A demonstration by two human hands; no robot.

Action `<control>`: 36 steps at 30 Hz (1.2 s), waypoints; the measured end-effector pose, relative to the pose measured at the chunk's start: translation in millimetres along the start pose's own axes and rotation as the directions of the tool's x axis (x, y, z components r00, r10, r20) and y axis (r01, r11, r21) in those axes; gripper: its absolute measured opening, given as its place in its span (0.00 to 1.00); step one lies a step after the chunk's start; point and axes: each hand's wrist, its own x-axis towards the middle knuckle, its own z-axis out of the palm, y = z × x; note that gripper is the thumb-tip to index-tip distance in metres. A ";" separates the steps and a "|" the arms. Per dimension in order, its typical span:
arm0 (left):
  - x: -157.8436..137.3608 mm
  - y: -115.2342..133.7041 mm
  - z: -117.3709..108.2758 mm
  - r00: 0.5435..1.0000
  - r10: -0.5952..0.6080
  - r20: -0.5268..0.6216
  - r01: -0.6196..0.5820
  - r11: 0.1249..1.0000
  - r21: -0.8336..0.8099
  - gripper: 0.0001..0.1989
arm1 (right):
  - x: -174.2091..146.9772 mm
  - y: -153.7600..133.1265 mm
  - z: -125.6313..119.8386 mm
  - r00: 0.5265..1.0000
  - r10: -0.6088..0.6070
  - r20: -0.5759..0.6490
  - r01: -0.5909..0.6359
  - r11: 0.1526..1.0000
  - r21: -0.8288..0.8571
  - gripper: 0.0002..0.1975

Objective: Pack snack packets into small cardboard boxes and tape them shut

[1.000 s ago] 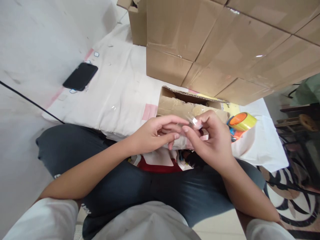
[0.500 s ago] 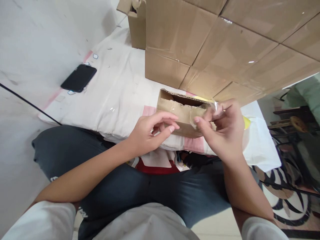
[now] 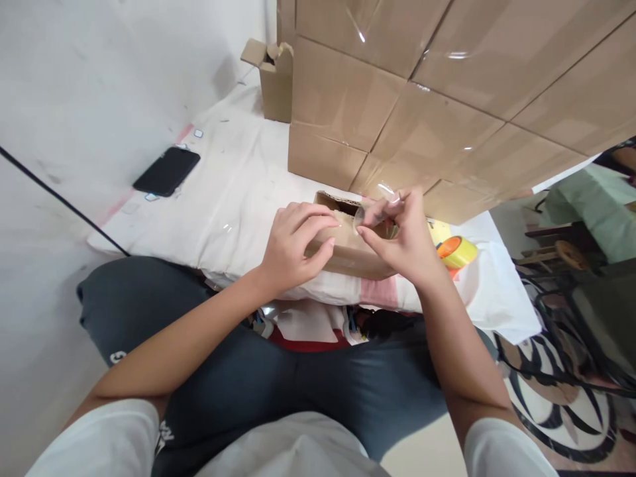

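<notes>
A small cardboard box [image 3: 360, 260] with a torn, partly open top rests on the cloth-covered surface before me. My left hand [image 3: 301, 245] is at its left end, fingers curved and apart from the thumb; it appears to touch the box top. A strip of clear tape [image 3: 382, 211] is pinched between the thumb and fingers of my right hand [image 3: 402, 228], just above the box's right half. Part of the box opening is hidden behind that hand. A yellow tape roll with an orange core [image 3: 457, 253] lies right of the box.
Stacked, taped cardboard boxes [image 3: 392, 119] form a wall behind the small box. An opened carton [image 3: 275, 86] stands left of the stack. A black phone [image 3: 167, 171] lies at left on the white cloth [image 3: 233, 192], near the wall [image 3: 74, 99].
My right hand has moved left with the clear tape, over the box. My left hand has come onto the box's left end. The yellow tape roll now shows more fully.
</notes>
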 end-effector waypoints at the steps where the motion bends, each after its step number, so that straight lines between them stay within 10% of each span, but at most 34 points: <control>1: 0.4 -0.9 0.0 1.000 0.010 -0.004 -0.010 1.000 0.016 0.09 | 1.4 -1.3 -0.3 1.000 0.005 0.012 -0.005 1.000 -0.002 0.19; 11: -6.4 -10.5 5.3 0.953 0.244 0.177 -0.275 0.945 0.176 0.14 | 15.2 -14.3 -4.5 0.982 0.075 0.176 -0.042 0.982 -0.183 0.17; 15: -7.0 -13.9 10.5 0.976 0.145 0.162 -0.171 0.972 0.158 0.10 | 19.2 -15.0 -3.3 0.977 0.117 0.180 -0.074 0.971 -0.228 0.17; 20: 1.3 -9.9 10.8 0.995 0.058 0.085 -0.072 0.982 0.175 0.08 | 17.9 -17.7 -7.4 0.979 0.138 0.149 -0.130 0.989 -0.066 0.19; 36: 6.3 -0.9 -2.8 0.869 0.479 -0.123 -0.438 0.861 0.259 0.09 | 10.1 -38.4 -8.6 0.885 0.210 0.416 -0.385 0.832 0.400 0.25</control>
